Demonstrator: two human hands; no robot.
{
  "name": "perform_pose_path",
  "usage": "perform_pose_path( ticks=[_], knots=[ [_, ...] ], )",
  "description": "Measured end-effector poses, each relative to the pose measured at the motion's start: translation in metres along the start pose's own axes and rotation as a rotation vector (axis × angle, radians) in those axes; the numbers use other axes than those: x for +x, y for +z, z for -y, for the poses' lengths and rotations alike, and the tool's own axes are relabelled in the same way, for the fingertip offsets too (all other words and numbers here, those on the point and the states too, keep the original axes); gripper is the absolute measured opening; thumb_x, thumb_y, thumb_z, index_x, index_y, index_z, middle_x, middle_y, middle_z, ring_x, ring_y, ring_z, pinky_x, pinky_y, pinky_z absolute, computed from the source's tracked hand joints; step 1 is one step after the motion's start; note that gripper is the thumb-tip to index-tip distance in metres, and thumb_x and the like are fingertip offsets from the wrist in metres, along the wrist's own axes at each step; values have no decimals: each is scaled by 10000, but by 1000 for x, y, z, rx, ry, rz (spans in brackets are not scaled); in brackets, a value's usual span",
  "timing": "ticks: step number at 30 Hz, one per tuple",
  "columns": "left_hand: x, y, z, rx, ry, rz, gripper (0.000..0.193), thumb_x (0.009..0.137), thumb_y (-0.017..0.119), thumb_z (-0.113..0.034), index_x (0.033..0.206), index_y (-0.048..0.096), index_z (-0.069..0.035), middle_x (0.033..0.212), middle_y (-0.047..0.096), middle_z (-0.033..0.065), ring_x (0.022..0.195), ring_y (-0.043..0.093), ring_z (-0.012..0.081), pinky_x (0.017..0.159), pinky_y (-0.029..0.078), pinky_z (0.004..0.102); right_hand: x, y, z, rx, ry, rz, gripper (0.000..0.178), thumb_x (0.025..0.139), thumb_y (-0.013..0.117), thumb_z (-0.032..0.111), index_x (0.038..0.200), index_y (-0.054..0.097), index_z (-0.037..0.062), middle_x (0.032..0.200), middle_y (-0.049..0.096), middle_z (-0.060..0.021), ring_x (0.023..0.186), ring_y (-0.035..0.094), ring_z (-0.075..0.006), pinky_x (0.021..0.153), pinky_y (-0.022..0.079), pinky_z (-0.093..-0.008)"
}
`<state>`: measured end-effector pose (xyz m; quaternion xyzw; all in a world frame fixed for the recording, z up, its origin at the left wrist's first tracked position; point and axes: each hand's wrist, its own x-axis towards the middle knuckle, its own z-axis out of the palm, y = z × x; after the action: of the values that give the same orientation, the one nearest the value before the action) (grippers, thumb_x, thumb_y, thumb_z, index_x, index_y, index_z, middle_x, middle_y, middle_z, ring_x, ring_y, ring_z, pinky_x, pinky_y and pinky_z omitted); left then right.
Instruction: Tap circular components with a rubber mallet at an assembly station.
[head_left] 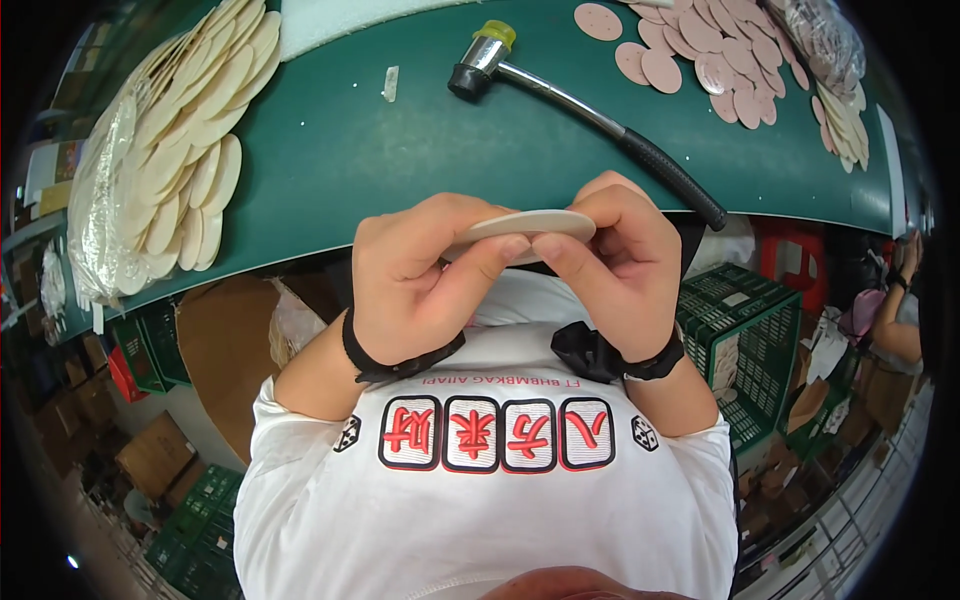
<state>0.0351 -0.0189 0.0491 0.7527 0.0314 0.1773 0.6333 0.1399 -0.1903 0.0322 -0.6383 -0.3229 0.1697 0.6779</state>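
Note:
Between my two hands, just off the table's near edge, is a pale round disc [545,222], seen nearly edge-on. My left hand [425,270] grips its left side, thumb on the near face and fingers curled behind. At the right side of the same disc, my right hand [625,265] pinches it in a like manner, the two thumb tips almost meeting. Whether it is one disc or two pressed together I cannot tell. Beyond my hands lies a mallet with a yellow and a black head face [487,60], its black grip slanting toward the right.
Cream oval discs [200,150] spill from a clear plastic bag [105,190] on the left of the green table [340,170]. Pink discs [700,45] are heaped at the far right, beside another clear bag [825,40]. A green crate [745,310] stands below, right; another person's arm [898,310] shows beyond.

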Motion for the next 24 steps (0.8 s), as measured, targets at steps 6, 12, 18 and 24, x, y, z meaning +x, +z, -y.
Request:
perform_pose_path(
  ticks=[6,12,18,24],
  knots=[
    [-1,-2,4,26,-53,24,72,908,696,-14,976,711,0,785,711,70,554,622,110,504,457,237,8,-2,13,-60,78,125,76,887,720,-8,932,658,-6,848,545,-24,703,467,-73,610,367,-225],
    [3,4,4,54,-100,-92,54,905,704,-20,956,703,-2,815,704,57,560,607,111,521,460,235,9,4,-1,-79,94,52,75,908,709,10,953,653,-12,904,565,-26,763,504,-74,640,390,-219],
    [2,9,9,-456,-328,-177,82,905,697,2,987,708,5,953,698,73,784,670,102,637,520,248,14,5,2,291,216,-118,145,851,773,59,951,677,15,866,603,-20,680,492,-61,576,375,-213],
    [6,-45,4,354,111,-11,235,812,716,53,1037,724,-12,970,668,78,883,690,166,697,542,277,20,-23,35,-740,-56,66,321,846,763,54,1135,637,-6,1039,613,-113,919,614,-238,803,489,-342]
  ],
)
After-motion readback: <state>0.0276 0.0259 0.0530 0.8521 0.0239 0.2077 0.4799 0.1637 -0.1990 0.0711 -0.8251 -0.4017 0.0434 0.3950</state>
